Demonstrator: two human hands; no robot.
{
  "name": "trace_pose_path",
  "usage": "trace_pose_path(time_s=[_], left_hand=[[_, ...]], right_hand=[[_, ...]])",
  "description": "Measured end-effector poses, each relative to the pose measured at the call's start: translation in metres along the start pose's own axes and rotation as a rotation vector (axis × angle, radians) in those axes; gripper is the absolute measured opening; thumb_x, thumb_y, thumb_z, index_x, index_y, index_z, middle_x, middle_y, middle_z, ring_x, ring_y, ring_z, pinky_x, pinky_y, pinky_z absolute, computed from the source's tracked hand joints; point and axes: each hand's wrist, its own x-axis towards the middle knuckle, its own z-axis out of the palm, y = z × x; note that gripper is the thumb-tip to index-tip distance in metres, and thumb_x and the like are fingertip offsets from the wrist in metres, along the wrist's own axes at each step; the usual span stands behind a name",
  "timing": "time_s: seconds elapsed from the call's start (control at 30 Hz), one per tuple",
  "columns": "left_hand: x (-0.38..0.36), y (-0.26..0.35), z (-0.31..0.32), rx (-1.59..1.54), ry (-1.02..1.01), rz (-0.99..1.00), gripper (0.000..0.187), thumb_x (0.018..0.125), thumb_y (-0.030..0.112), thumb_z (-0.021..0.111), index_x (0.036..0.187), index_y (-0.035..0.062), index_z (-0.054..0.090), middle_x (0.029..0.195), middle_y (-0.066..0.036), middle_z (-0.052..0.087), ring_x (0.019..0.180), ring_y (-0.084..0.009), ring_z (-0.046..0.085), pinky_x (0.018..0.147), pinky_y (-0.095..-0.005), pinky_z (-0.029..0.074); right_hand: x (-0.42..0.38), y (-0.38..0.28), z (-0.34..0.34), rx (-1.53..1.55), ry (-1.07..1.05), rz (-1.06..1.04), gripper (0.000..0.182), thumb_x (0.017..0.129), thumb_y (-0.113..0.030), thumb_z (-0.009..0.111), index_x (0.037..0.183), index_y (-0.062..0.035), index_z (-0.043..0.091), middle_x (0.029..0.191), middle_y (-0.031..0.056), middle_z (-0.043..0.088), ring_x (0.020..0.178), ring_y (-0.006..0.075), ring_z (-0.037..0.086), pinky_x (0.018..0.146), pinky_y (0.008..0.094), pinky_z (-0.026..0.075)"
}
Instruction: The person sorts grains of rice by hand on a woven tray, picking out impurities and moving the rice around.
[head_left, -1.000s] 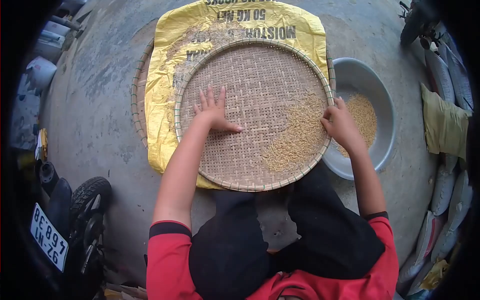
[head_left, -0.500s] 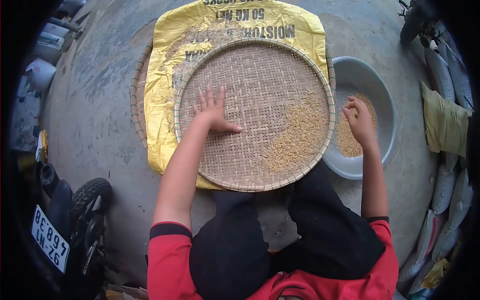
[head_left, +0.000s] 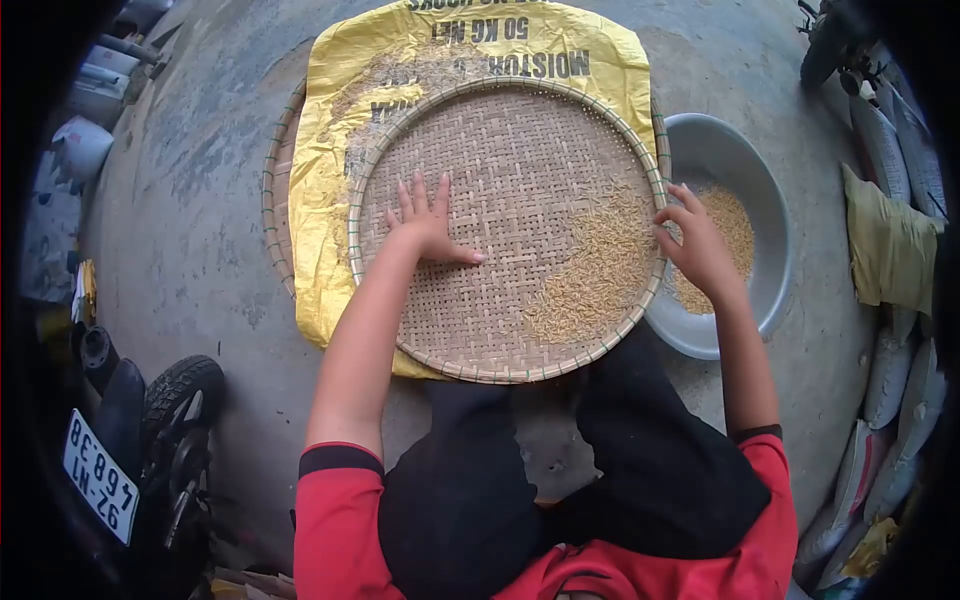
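A round woven bamboo tray (head_left: 480,150) lies in front of me, with unhusked grain (head_left: 600,265) spread over its right side. My left hand (head_left: 428,232) rests flat on the bare left part of the weave, fingers spread. At the tray's right rim is my right hand (head_left: 697,243), its fingers slightly bent and the thumb apart from them, with nothing visible in it. Below that hand stands a grey metal basin (head_left: 772,285) holding more grain (head_left: 735,230). Under the tray lies a yellow printed sack (head_left: 322,260), and beneath the sack shows the edge of another woven tray (head_left: 272,200).
To the lower left stands a motorbike (head_left: 185,400) with a white number plate (head_left: 100,478). Filled sacks (head_left: 888,375) line the right side, a yellowish one (head_left: 885,240) among them. White containers (head_left: 82,150) stand along the left. The floor (head_left: 200,240) is concrete.
My right hand has moved left from over the basin to the tray's right rim, and its fingers have opened out. My left hand has stayed in place.
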Motion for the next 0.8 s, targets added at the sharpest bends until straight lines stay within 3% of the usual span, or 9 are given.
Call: trace_pose_path(time_s=[0.17,0.37,0.6,0.8], left_hand=[[0.001,-0.001,0.001,0.000,0.003,0.000,0.146,0.043,0.076,0.072,0.144,0.0186,-0.017,0.147,-0.021,-0.023,0.135,-0.0392,-0.021,0.106,-0.0610,0.002],[0.001,-0.001,0.001,-0.003,-0.004,-0.003,0.146,0.043,0.076,0.072,0.143,0.0192,-0.017,0.147,-0.021,-0.023,0.135,-0.0392,-0.021,0.106,-0.0611,0.002],[0.001,0.000,0.002,0.008,0.010,-0.003,0.146,0.043,0.076,0.072,0.143,0.0195,-0.017,0.147,-0.021,-0.023,0.135,-0.0394,-0.022,0.106,-0.0612,0.002],[0.001,-0.002,0.003,-0.002,0.011,0.006,0.145,0.043,0.076,0.072,0.144,0.0203,-0.017,0.147,-0.021,-0.023,0.135,-0.0395,-0.022,0.106,-0.0612,0.002]], right_hand=[[0.012,-0.003,0.013,-0.271,-0.064,0.091,0.011,0.075,-0.009,0.062,0.084,-0.0042,0.063,0.132,0.0201,0.043,0.125,0.0378,0.039,0.094,0.0449,0.042],[0.014,-0.014,0.025,-0.484,-0.096,0.158,0.011,0.078,-0.010,0.056,0.083,-0.0035,0.063,0.134,0.0191,0.042,0.130,0.0338,0.034,0.092,0.0487,0.042],[0.010,0.003,0.035,-0.578,-0.023,0.047,0.013,0.080,-0.011,0.055,0.086,-0.0022,0.062,0.132,0.0196,0.043,0.129,0.0353,0.035,0.093,0.0483,0.040],[0.007,-0.001,0.027,-0.409,0.058,0.054,0.011,0.079,-0.011,0.059,0.085,-0.0023,0.061,0.130,0.0191,0.045,0.128,0.0358,0.036,0.092,0.0472,0.041]])
